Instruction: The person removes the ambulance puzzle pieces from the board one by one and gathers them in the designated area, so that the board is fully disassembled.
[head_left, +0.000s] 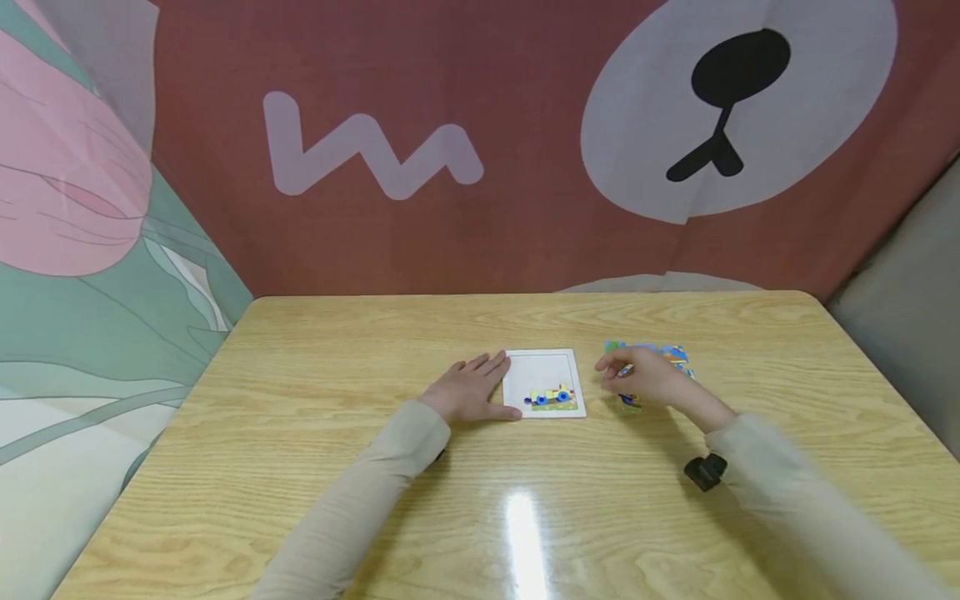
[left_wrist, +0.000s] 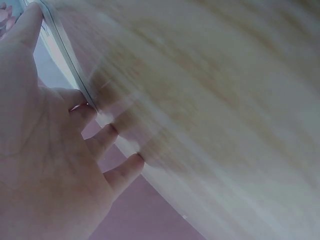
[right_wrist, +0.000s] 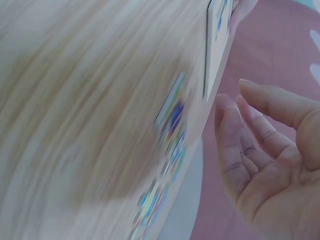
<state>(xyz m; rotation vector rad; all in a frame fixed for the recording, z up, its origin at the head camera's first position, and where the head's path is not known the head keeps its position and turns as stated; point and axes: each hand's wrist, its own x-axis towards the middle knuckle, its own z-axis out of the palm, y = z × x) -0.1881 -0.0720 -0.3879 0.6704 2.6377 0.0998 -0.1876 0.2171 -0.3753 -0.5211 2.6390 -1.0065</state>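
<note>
A square white puzzle tray (head_left: 538, 371) lies on the table, with a few joined pieces (head_left: 553, 400) showing a yellow and blue vehicle along its lower right. My left hand (head_left: 467, 392) rests at the tray's left side, fingers spread, fingertips and thumb at its edge. In the left wrist view that hand (left_wrist: 60, 135) meets the tray's rim (left_wrist: 65, 57). To the right, my right hand (head_left: 647, 377) hovers over loose colourful puzzle pieces (head_left: 671, 353), partly hiding them. The right wrist view shows its fingers (right_wrist: 229, 150) loosely bent, thumb apart, nothing between them.
The wooden table (head_left: 337, 350) extends around the tray and pieces. Behind it hangs a reddish-brown cloth (head_left: 450, 242) with a cartoon print, and a green and pink printed cloth (head_left: 82, 333) is at the left. A grey surface (head_left: 907, 292) stands at the right.
</note>
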